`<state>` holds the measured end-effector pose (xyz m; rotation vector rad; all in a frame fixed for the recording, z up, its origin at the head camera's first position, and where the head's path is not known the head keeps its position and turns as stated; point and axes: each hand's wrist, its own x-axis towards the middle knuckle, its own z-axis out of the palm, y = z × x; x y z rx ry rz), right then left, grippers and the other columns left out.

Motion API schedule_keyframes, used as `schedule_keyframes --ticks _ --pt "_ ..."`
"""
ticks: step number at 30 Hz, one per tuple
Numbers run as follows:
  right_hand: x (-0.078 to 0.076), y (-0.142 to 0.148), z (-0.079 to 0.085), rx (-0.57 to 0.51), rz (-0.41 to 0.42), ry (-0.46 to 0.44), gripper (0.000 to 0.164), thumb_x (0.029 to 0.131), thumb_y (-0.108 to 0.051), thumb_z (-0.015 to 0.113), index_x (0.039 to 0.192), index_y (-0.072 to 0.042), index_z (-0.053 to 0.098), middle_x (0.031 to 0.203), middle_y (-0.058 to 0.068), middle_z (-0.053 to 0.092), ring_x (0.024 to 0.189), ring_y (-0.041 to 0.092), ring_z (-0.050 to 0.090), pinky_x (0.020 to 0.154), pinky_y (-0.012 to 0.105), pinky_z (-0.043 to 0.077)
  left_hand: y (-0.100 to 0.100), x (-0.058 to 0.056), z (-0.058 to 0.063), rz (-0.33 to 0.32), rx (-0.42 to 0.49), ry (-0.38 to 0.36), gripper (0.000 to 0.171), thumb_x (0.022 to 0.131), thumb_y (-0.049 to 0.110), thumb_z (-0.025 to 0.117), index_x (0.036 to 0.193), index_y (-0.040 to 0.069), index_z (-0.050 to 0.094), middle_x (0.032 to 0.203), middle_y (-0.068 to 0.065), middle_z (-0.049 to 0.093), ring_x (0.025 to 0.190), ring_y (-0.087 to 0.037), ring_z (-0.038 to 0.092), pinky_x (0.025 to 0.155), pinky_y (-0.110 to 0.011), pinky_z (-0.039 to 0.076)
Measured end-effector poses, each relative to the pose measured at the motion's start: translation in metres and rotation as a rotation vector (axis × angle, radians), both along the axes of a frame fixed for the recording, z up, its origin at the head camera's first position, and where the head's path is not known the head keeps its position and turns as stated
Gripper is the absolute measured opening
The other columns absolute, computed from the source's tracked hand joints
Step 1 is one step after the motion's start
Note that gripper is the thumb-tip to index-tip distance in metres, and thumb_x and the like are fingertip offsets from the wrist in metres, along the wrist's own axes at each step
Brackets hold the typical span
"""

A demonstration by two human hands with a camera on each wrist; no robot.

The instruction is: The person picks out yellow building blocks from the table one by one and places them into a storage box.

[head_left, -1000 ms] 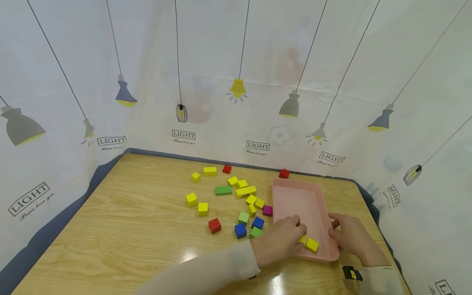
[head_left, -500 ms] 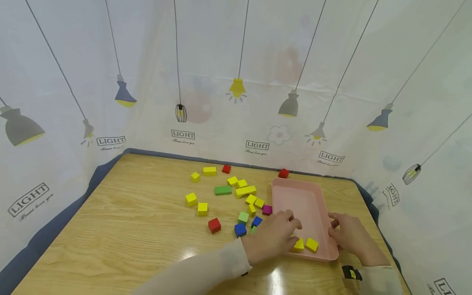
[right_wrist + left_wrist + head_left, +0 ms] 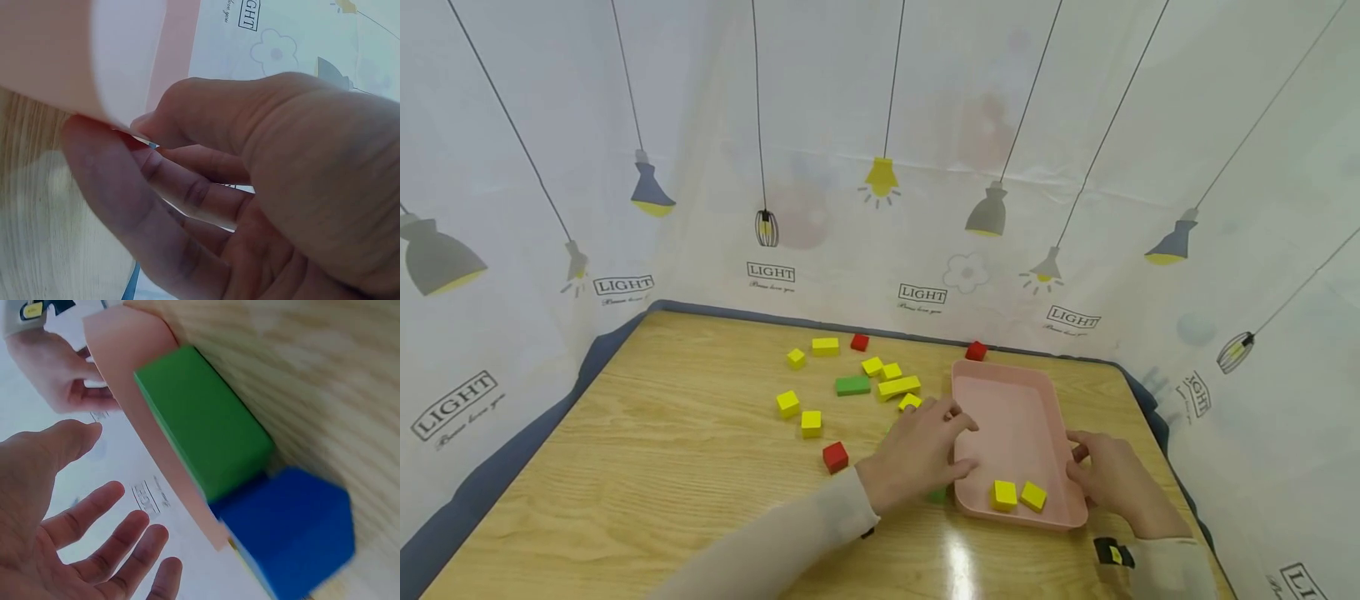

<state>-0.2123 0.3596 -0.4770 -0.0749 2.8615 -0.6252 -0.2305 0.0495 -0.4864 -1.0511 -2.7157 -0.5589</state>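
My left hand (image 3: 917, 454) hovers with loosely spread fingers at the left rim of a pink tray (image 3: 1007, 417), holding nothing. It covers several blocks in the head view. The left wrist view shows a green block (image 3: 200, 422) and a blue block (image 3: 294, 531) close beside the tray wall. Inside the tray, at its near end, lie a yellow cube (image 3: 1003, 495) and another yellow block (image 3: 1033, 497). My right hand (image 3: 1116, 482) grips the tray's right rim, thumb on the edge and fingers beneath it.
Left of the tray, several yellow blocks (image 3: 811, 424), a long green block (image 3: 853, 386) and a red cube (image 3: 835, 457) are scattered on the wooden table (image 3: 647, 467). One red block (image 3: 976, 351) sits behind the tray. A printed curtain (image 3: 820, 100) encloses the table.
My left hand has let go of a yellow cube inside the tray and moved left, out over the blocks beside it. The right hand keeps its grip on the rim.
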Motion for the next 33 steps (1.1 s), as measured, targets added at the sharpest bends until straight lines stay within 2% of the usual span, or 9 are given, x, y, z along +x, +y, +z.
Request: schedule_keyframes --ticks 4,9,13,18,26,33 --pt "0.0 0.0 -0.001 -0.002 0.001 0.001 0.058 0.091 -0.006 0.067 0.143 0.007 0.046 0.1 0.012 0.065 0.061 0.015 0.059 0.052 0.03 0.053 -0.01 -0.006 0.0 0.06 -0.008 -0.018 0.047 0.088 0.054 0.072 0.127 0.029 0.064 0.123 0.006 0.051 0.106 -0.015 0.048 0.089 -0.042 0.049" --pt "0.001 0.0 0.0 -0.012 0.005 0.006 0.058 0.09 -0.005 0.067 0.143 0.008 0.046 0.1 0.013 0.066 0.06 0.014 0.059 0.051 0.03 0.053 -0.024 -0.016 -0.004 0.104 -0.027 -0.04 0.051 0.087 0.055 0.073 0.13 0.031 0.06 0.13 0.003 0.048 0.113 -0.019 0.047 0.093 -0.047 0.049" --pt "0.001 0.0 0.001 -0.011 0.002 0.006 0.058 0.09 -0.005 0.067 0.143 0.008 0.046 0.101 0.013 0.066 0.06 0.014 0.059 0.051 0.03 0.053 -0.033 -0.024 -0.01 0.127 -0.056 -0.05 0.059 0.086 0.057 0.073 0.135 0.029 0.057 0.139 -0.003 0.047 0.119 -0.023 0.048 0.094 -0.045 0.05" --pt "0.0 0.0 0.001 -0.033 -0.005 -0.012 0.058 0.091 -0.004 0.066 0.143 0.008 0.045 0.101 0.014 0.065 0.061 0.015 0.06 0.051 0.029 0.054 -0.04 -0.033 -0.016 0.167 -0.05 -0.122 0.068 0.087 0.055 0.073 0.145 0.028 0.049 0.143 -0.006 0.044 0.122 -0.025 0.049 0.091 -0.04 0.054" --pt "0.001 -0.001 0.003 -0.058 -0.024 -0.037 0.059 0.091 -0.003 0.066 0.144 0.008 0.045 0.101 0.014 0.065 0.062 0.016 0.062 0.052 0.03 0.055 -0.046 -0.038 -0.014 0.199 -0.06 -0.171 0.062 0.09 0.047 0.073 0.144 0.023 0.053 0.136 -0.007 0.05 0.116 -0.023 0.052 0.088 -0.036 0.055" --pt "0.002 -0.002 0.006 -0.057 -0.035 -0.061 0.059 0.091 -0.003 0.066 0.144 0.008 0.044 0.102 0.014 0.065 0.062 0.016 0.062 0.052 0.03 0.056 -0.048 -0.041 -0.015 0.178 -0.104 -0.197 0.054 0.09 0.042 0.076 0.137 0.02 0.06 0.126 -0.005 0.056 0.102 -0.016 0.055 0.086 -0.029 0.054"
